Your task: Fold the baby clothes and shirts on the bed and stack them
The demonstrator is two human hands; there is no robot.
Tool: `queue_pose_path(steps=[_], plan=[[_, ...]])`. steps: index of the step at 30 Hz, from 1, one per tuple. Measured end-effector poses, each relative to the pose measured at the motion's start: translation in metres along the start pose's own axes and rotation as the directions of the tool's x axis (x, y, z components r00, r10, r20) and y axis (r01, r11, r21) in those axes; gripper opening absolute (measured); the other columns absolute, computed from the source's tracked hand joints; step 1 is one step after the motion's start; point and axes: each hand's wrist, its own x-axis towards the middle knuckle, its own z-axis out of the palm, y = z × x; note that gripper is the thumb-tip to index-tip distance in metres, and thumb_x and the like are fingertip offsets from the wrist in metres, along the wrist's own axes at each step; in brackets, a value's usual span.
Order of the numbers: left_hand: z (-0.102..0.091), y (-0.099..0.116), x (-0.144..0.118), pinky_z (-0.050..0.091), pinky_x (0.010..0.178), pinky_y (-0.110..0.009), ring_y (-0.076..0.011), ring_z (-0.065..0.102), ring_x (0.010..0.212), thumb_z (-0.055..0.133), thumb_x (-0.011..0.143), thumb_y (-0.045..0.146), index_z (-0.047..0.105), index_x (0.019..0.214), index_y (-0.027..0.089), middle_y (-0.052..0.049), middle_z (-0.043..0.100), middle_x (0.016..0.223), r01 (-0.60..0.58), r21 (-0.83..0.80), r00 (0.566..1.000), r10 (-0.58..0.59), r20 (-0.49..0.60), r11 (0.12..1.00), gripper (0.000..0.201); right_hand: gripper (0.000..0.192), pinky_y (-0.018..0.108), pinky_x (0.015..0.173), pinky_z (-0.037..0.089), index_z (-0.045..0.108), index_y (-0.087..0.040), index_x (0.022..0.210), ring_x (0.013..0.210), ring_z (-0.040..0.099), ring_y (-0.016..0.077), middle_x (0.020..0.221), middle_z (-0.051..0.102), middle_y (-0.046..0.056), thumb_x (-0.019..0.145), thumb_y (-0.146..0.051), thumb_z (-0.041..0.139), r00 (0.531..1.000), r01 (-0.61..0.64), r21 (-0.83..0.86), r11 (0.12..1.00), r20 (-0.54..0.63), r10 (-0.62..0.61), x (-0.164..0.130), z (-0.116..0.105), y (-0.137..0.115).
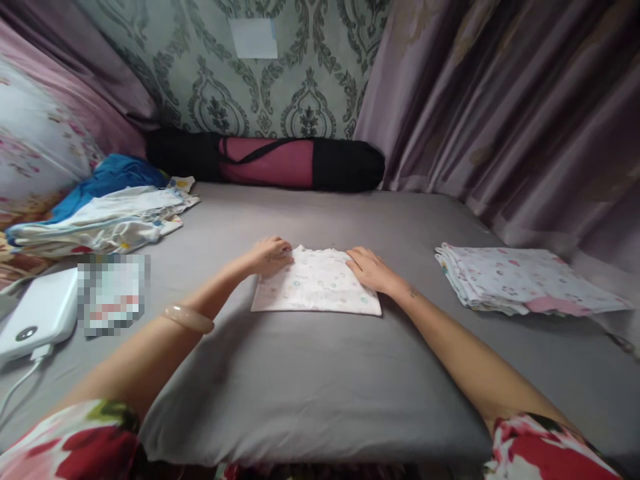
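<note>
A small white patterned cloth (pixel 316 285) lies folded flat on the grey sheet (pixel 310 380) in front of me. My left hand (pixel 270 256) rests on its far left corner, fingers curled onto the edge. On the far right corner sits my right hand (pixel 369 268), fingers laid flat on the fabric. Neither hand lifts the cloth. A pale bangle (pixel 188 319) circles my left wrist.
A stack of folded patterned cloths (pixel 520 280) lies to the right. At the left sits a loose pile of unfolded clothes (pixel 105 217), a white power bank (pixel 37 313) with a cable, and a blurred packet (pixel 113 292). A black-and-pink rolled bag (pixel 267 161) lines the wall; curtains (pixel 510 107) hang on the right.
</note>
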Motion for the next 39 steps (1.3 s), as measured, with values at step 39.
queue_pose_path(steps=[39], plan=[[-0.013, 0.008, -0.084, 0.048, 0.103, -0.033, -0.0182, 0.062, 0.116, 0.037, 0.084, 0.007, 0.067, 0.117, 0.02, -0.007, 0.069, 0.122, -0.361, 0.074, 0.912, 0.368, -0.178, 0.93, 0.047, 0.038, 0.039, 0.093, 0.046, 0.065, -0.02, 0.113, 0.108, 0.058, 0.0225, 0.117, 0.065, 0.012, 0.09, -0.004, 0.04, 0.894, 0.416, -0.057, 0.908, -0.156, -0.419, -0.053, -0.006, 0.001]])
